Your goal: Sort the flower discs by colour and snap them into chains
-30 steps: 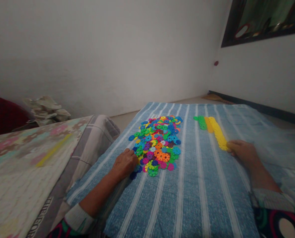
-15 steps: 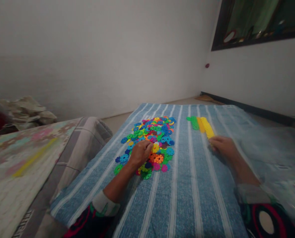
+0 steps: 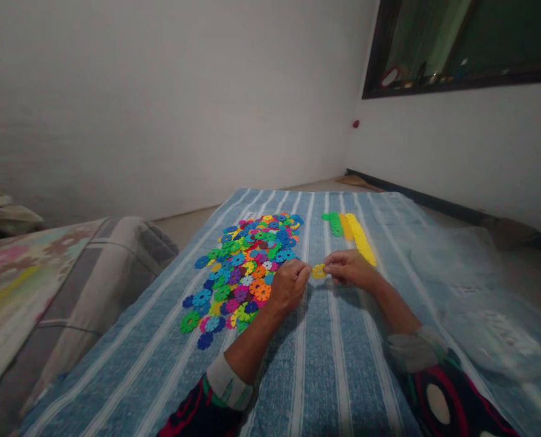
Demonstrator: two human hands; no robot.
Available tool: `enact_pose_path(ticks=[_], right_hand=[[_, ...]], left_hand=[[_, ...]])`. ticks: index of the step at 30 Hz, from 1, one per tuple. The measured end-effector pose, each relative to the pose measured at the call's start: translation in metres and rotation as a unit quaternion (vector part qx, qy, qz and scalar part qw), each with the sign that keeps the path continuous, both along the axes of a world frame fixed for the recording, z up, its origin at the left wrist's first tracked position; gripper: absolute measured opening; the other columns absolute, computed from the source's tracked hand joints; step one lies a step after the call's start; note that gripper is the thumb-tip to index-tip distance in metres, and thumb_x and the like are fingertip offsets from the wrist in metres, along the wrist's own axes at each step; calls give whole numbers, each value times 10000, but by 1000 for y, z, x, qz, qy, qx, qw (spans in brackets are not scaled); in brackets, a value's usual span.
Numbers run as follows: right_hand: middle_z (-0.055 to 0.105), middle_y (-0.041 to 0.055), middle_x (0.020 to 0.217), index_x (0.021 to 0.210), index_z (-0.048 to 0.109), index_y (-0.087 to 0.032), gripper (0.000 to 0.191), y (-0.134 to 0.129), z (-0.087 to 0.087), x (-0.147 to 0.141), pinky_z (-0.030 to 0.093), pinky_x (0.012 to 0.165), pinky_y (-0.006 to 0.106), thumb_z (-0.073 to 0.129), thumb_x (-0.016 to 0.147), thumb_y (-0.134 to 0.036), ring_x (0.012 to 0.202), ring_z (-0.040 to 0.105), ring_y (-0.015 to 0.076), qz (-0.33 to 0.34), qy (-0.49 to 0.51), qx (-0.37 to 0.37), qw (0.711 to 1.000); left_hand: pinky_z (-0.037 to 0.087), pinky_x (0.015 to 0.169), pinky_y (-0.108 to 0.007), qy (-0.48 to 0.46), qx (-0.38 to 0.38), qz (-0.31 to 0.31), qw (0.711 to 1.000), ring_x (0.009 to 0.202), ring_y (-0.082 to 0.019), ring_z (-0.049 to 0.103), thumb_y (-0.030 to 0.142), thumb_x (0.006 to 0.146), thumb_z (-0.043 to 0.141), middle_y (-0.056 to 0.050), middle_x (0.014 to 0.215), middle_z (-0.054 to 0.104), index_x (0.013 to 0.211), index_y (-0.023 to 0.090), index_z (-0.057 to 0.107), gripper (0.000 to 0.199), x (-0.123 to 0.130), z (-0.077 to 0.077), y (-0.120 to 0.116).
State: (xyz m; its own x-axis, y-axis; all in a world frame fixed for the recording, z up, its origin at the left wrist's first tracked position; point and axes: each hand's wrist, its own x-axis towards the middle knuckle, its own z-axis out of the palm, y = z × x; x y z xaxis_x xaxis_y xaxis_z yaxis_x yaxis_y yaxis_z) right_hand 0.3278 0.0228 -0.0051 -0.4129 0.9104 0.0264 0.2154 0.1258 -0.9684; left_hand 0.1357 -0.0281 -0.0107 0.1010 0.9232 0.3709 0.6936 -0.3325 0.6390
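Between my two hands is a yellow flower-shaped plastic disc (image 3: 318,271) with a notched rim. My right hand (image 3: 353,268) pinches its right edge between thumb and fingers. My left hand (image 3: 290,284) is closed, its fingertips at the disc's left edge. To the left lies a loose pile of many-coloured discs (image 3: 238,267), partly covered by my left hand and forearm. Behind my right hand lie neat overlapping rows: a long yellow row (image 3: 362,238), a shorter orange-yellow row (image 3: 346,227) and a green row (image 3: 335,224).
A blue cloth with white stripes (image 3: 316,376) covers the surface. Clear plastic bags (image 3: 493,328) lie on the right. On the left stands a bed-like edge with a grey checked cover (image 3: 111,261) and floral cloth (image 3: 20,267). A wall (image 3: 184,103) rises behind.
My left hand has come right, away from the pile. My right hand has moved left from the yellow row's near end. The yellow disc is now between them. The view has turned slightly right.
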Motion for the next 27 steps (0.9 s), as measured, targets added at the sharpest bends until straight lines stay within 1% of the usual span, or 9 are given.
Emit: enact_pose_path(ticks=[1,3,6,9,11,14,18,22,27], right_hand=[[555,-40,418,675,679,-168,181,4,1,11,344,368,189,674,633,-343,353,439,77,-25,-6,3,1000],[558,-32,424,672,687,-161,188,11,0,38,357,376,202,673,622,-342,360,441,83,-102,-21,12,994],[542,-19,403,616,676,-154,167,18,-7,76,346,376,215,640,610,-318,351,427,86,-210,-58,17,976],[511,-18,374,544,638,-159,174,20,-19,96,312,368,215,588,610,-312,334,416,87,-249,-101,23,963],[484,-24,350,519,617,-162,181,19,-26,98,278,358,214,561,612,-307,316,399,84,-251,-130,18,959],[472,-30,337,524,611,-161,168,18,-30,95,246,349,210,539,610,-286,295,368,76,-253,-146,1,956],[519,-16,366,569,629,-154,139,18,-28,92,277,351,207,548,601,-263,302,406,84,-266,-141,-21,953],[537,-17,376,673,663,-145,153,16,-28,91,305,352,206,579,577,-231,307,447,103,-294,-136,-39,945],[557,-7,390,757,671,-142,209,13,-30,91,316,358,221,593,572,-204,305,460,119,-341,-134,-52,929]], left_hand=[[419,720,-261,2,4,-1,1000,737,-151,569,316,894,422,-26,726,616,726,192,637,300,-3,-1,-1],[418,714,-259,10,5,2,1000,716,-147,564,327,892,426,-22,709,610,705,191,629,308,-11,-2,-3],[409,678,-254,40,-9,4,999,671,-140,542,341,883,427,-15,659,584,618,189,581,342,-29,-3,-9],[406,661,-260,86,-18,8,996,651,-142,529,347,882,411,-18,629,568,566,187,544,378,-50,-3,-18],[414,663,-268,109,-24,19,994,659,-149,538,357,882,405,-25,640,586,590,188,574,377,-65,-3,-24],[441,689,-290,119,-33,48,991,688,-168,571,379,877,412,-42,680,635,635,193,627,374,-89,0,-34],[464,701,-299,114,-49,99,987,719,-191,616,413,841,455,-41,740,688,671,211,673,343,-125,4,-45],[470,712,-285,132,-79,150,977,755,-198,641,444,815,462,-36,798,716,752,208,709,348,-156,7,-57],[469,757,-274,164,-116,179,963,815,-197,652,400,788,471,-28,854,733,779,205,720,316,-179,3,-72]])
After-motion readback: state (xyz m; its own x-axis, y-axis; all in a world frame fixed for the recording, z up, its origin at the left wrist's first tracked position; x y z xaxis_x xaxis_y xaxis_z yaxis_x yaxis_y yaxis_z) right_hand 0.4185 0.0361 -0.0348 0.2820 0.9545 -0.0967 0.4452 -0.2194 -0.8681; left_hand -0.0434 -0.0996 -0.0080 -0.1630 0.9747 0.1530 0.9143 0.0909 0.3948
